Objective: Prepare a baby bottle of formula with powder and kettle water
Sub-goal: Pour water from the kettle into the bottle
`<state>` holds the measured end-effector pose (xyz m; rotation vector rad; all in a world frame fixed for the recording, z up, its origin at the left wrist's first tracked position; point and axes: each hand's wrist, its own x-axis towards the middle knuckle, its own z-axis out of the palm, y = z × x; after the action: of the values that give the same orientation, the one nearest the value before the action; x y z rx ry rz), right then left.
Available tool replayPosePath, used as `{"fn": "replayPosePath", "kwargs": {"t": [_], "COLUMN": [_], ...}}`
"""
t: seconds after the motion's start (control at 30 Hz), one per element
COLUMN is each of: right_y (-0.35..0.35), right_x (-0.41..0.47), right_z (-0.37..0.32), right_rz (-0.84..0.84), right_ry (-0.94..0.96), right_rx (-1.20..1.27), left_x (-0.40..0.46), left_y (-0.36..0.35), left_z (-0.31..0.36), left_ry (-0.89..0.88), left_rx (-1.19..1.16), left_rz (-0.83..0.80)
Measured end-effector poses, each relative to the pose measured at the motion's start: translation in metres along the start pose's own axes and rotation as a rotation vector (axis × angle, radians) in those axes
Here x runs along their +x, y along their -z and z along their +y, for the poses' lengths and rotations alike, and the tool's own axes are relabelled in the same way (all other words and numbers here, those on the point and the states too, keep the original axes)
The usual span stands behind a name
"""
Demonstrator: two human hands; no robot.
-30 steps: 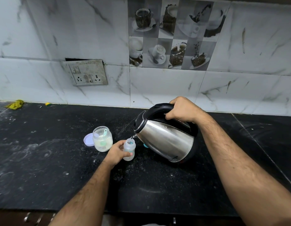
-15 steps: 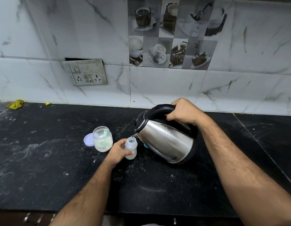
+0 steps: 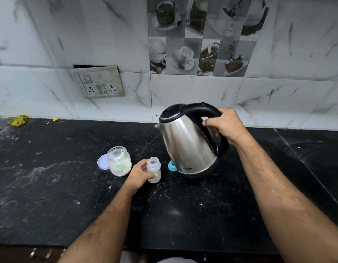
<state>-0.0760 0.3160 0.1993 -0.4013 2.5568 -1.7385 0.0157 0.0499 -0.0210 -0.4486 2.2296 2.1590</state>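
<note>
Head view: the right hand (image 3: 224, 126) grips the handle of the kettle (image 3: 189, 141), which is nearly upright, its base low over the counter (image 3: 50, 186). The left hand (image 3: 140, 173) curls round the open bottle (image 3: 154, 169), just left of the kettle. The jar (image 3: 119, 161) of powder stands further left of the kettle, its lid (image 3: 101, 163) beside it; a teal cap (image 3: 172, 166) touches the kettle's base.

Risk: setting the kettle down on that cap could tip it, and hot water might spill. A careless nudge could topple the uncapped bottle.

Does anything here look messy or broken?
Yes. The grimy switch plate on the marble wall hangs crooked, with a dark gap above it. Whitish specks and smears dust the black stone counter.
</note>
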Motion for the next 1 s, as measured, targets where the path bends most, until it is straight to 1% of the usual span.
{"fn": "replayPosePath", "kwargs": {"t": [0.27, 0.47, 0.83, 1.0], "right_y": [-0.02, -0.048, -0.091, -0.098], "right_x": [0.028, 0.055, 0.092, 0.099], "right_z": [0.003, 0.024, 0.083, 0.101], "right_rz": [0.212, 0.293, 0.26, 0.216], "right_ry": [0.019, -0.06, -0.206, -0.211], "right_rx": [0.199, 0.27, 0.334, 0.357], "left_x": [0.009, 0.01, 0.014, 0.015], "left_y": [-0.001, -0.002, 0.003, 0.005], "left_z": [-0.009, -0.013, -0.017, -0.02], "left_ry": [0.04, 0.036, 0.01, 0.013], "left_rx": [0.068, 0.089, 0.164, 0.174], "left_rz": [0.018, 0.011, -0.025, -0.034]}}
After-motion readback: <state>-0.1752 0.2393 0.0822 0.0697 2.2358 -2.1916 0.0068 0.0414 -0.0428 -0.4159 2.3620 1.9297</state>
